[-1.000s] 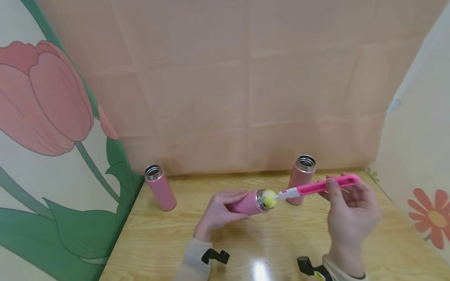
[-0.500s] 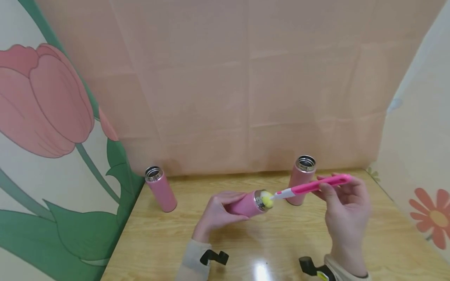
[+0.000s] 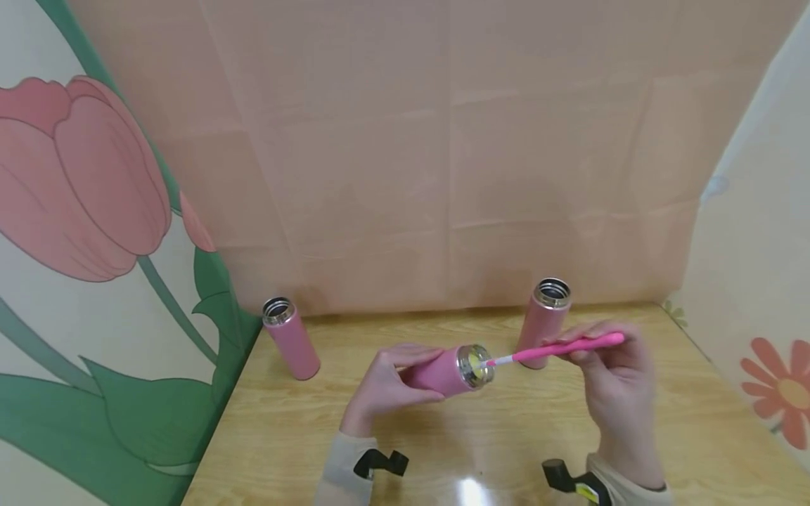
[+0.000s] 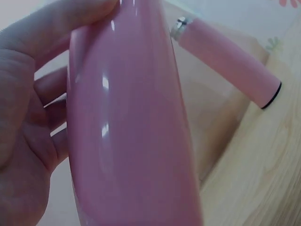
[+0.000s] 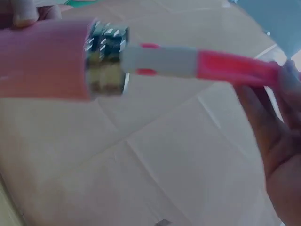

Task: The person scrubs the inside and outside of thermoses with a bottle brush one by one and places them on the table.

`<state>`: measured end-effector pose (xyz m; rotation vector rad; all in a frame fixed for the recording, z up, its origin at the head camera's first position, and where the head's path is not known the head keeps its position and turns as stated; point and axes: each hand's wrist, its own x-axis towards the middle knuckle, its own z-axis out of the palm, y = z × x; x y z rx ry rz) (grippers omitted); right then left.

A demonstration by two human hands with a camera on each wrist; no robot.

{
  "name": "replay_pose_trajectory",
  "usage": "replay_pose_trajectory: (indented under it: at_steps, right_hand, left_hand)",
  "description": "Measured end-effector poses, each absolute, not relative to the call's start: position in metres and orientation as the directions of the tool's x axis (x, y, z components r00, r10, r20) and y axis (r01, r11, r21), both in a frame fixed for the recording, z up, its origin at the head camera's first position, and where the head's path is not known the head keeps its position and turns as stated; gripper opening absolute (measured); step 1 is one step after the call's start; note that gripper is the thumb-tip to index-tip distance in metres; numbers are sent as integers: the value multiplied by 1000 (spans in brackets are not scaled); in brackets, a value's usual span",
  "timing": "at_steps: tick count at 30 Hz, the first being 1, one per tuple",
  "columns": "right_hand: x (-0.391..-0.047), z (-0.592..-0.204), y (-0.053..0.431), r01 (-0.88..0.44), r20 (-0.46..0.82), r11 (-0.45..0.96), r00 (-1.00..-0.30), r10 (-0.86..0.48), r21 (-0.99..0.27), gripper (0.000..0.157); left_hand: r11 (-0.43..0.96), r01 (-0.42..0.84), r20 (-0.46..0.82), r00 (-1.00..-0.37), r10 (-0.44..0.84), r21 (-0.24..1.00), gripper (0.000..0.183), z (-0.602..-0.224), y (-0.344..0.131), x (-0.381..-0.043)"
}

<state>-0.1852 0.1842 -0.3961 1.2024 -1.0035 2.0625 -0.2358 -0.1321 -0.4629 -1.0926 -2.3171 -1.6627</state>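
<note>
My left hand (image 3: 389,383) grips a pink vacuum flask (image 3: 436,372) round its body and holds it tilted above the table, its steel mouth facing right. The flask's smooth side (image 4: 127,122) fills the middle of the left wrist view. Pinched in my right hand (image 3: 616,379) is a bottle brush (image 3: 569,347) with a pink handle and a white neck. The brush's yellow sponge head sits inside the flask's mouth, mostly hidden by the rim. In the right wrist view, the white neck (image 5: 164,61) enters the steel collar (image 5: 108,59) almost straight.
Two more pink flasks without lids stand upright at the back of the wooden table (image 3: 266,436): a left flask (image 3: 292,344) and a right flask (image 3: 541,327), the latter partly behind the brush. A peach-coloured sheet (image 3: 443,176) hangs behind the table. Flower-patterned walls flank both sides.
My right hand has moved left, pushing the brush's sponge head from the rim into the flask. The handle has turned slightly. My left hand holds the flask in nearly the same place.
</note>
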Motion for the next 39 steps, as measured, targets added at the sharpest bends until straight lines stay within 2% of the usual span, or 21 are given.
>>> replay_pose_trajectory:
  at_steps: [5, 9, 11, 13, 19, 24, 26, 28, 31, 37, 39]
  right_hand:
    - [-199, -403, 176, -758, 913, -508, -337, -232, -409, 9]
    - [-204, -411, 174, -726, 905, -541, -326, -274, -425, 12]
    - [-204, -415, 175, -716, 894, -535, -358, -268, -448, 15]
    - [-204, -418, 175, -730, 877, -487, -407, -256, -480, 14]
    - [-190, -413, 165, -726, 764, -245, -630, -139, -643, 21]
    - [-179, -402, 149, -602, 599, -101, -799, 56, -792, 21]
    - [-175, -398, 143, -537, 523, -69, -838, 156, -841, 21]
    - [-173, -395, 139, -493, 469, -45, -848, 245, -869, 22]
    - [-172, -393, 135, -483, 454, -15, -832, 318, -875, 23]
    - [-172, -395, 142, -535, 521, 40, -799, 300, -844, 21]
    - [-173, -396, 146, -557, 538, 15, -795, 280, -831, 22]
  left_hand:
    - [110, 560, 426, -730, 535, 821, 67, -462, -131, -235]
    - [90, 555, 424, -721, 548, 827, 67, -461, -129, -234]
    - [81, 555, 433, -724, 537, 828, 68, -461, -128, -234]
    - [79, 559, 447, -731, 516, 825, 68, -460, -127, -233]
    - [128, 599, 495, -747, 444, 790, 67, -460, -124, -235]
    - [163, 668, 577, -721, 383, 726, 68, -464, -118, -239]
    - [173, 693, 608, -705, 365, 700, 68, -466, -116, -240]
    - [178, 704, 620, -697, 361, 688, 67, -468, -113, -241]
    - [171, 697, 609, -700, 373, 696, 66, -469, -111, -240]
    - [180, 622, 512, -750, 419, 762, 64, -467, -112, -236]
    - [195, 591, 470, -766, 439, 783, 64, -467, -113, -235]
